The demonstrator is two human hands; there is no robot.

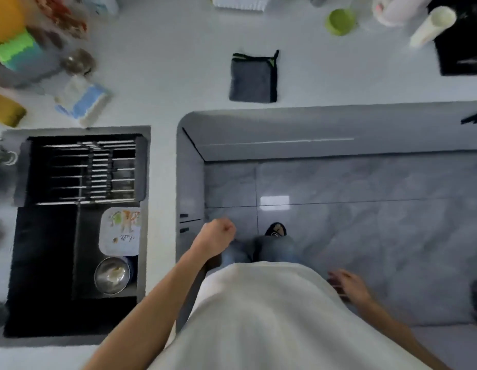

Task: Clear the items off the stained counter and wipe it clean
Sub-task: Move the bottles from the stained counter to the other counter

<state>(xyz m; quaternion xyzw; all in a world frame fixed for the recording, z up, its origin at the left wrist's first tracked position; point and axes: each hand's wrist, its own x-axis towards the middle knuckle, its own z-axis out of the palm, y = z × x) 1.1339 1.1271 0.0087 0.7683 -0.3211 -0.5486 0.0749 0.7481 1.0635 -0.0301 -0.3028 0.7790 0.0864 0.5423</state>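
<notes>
The person stands at a white counter (162,76) and looks straight down. The left hand (217,237) is curled into a fist that holds nothing, beside the counter's edge. The right hand (348,285) hangs blurred at the hip, fingers loosely spread and empty. A grey cloth (253,78) lies flat on the counter near its front edge, well apart from both hands. In the sink (45,263) sit a patterned plate (120,231) and a metal bowl (112,275), close together
</notes>
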